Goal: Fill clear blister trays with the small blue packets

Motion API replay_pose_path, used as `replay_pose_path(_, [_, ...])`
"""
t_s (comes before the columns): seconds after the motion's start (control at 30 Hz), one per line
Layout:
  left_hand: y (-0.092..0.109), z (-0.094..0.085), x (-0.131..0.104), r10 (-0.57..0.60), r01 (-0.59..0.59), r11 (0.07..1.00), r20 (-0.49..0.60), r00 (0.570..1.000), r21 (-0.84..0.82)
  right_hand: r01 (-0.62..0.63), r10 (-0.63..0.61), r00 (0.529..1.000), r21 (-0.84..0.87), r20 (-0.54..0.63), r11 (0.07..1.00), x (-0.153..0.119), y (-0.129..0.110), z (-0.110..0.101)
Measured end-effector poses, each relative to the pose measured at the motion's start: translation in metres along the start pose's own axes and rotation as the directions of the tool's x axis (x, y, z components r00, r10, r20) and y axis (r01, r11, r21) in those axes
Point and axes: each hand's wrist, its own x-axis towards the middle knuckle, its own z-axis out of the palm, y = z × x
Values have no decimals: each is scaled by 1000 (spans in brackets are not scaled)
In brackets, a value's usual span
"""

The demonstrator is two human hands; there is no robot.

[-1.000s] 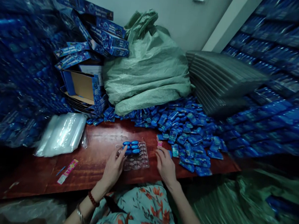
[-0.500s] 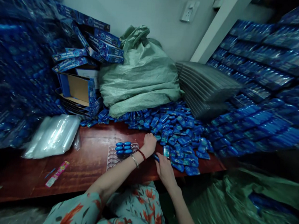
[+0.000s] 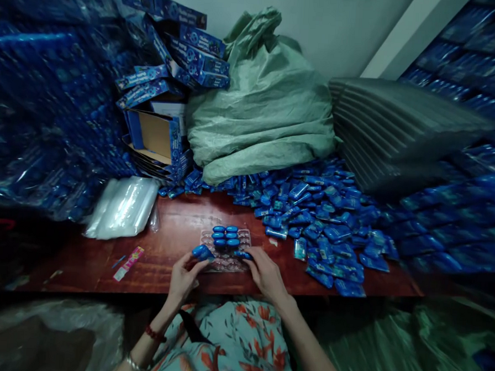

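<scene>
One red-brown surface (image 3: 175, 215), one green sack (image 3: 263, 109) at its back, one clear tray (image 3: 227, 264) between left hand (image 3: 182, 276) and right hand (image 3: 270, 275).
A pile of blue packets (image 3: 332, 234) lies right of the tray, too heaped to count; one bundle of clear bags (image 3: 124, 207) and one pink strip (image 3: 129, 263) lie left. The step in hand seems to be handling two things at the tray: the left grip is pinched on one blue packet (image 3: 201, 253) over its left side, the right clamped on one blue item (image 3: 243, 254) — too small to identify. The next move, I'd judge, calls for a light touch: six glossy blue pieces (image 3: 232, 235) sit in the tray, three rows of two. Smallest — one thin blue stick (image 3: 119, 260) beside the strip.
</scene>
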Motion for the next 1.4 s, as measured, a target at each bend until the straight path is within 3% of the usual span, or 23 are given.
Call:
replay_pose_path(0.07, [-8, 6, 1, 26, -25, 999, -20, 999, 24, 88, -62, 986, -161, 157, 983, 15, -1, -2])
replay_pose_path(0.17, [-11, 18, 9, 172, -167, 971, -11, 985, 172, 194, -71, 937, -339, 343, 921, 30, -7, -8])
replay_pose_path(0.33, [-20, 22, 17, 422, -434, 805, 124, 898, 405, 303, -55, 886, -485, 461, 820, 41, -24, -7])
replay_pose_path(0.47, [-28, 18, 20, 576, -613, 617, 248, 779, 493, 331, -39, 873, -533, 486, 778, 43, -27, -5])
replay_pose_path(0.57, [-30, 17, 26, 623, -683, 512, 322, 713, 520, 328, -59, 883, -523, 466, 786, 40, -19, -4])
replay_pose_path(0.7, [-28, 15, 36, 625, -741, 343, 449, 639, 577, 268, -94, 941, -546, 327, 794, 26, 0, 3])
replay_pose_path(0.77, [-26, 15, 41, 622, -768, 318, 489, 611, 556, 219, -103, 964, -519, 243, 826, 20, 8, 8])
replay_pose_path(0.87, [-22, 17, 46, 622, -771, 381, 476, 622, 511, 215, -137, 970, -443, 201, 870, 19, 13, 10])
replay_pose_path(1.0, [-18, 20, 47, 588, -732, 543, 436, 681, 411, 299, -175, 939, -452, 296, 840, 33, 3, 2])
replay_pose_path(1.1, [-22, 21, 44, 594, -725, 527, 418, 688, 444, 319, -115, 914, -516, 389, 795, 47, -14, -1])
replay_pose_path(1.27, [-34, 20, 40, 636, -697, 509, 326, 700, 504, 419, -94, 853, -568, 513, 708, 63, -34, 13])
replay_pose_path(1.4, [-34, 21, 46, 612, -693, 568, 336, 716, 444, 376, -148, 896, -539, 418, 753, 61, -23, 21])
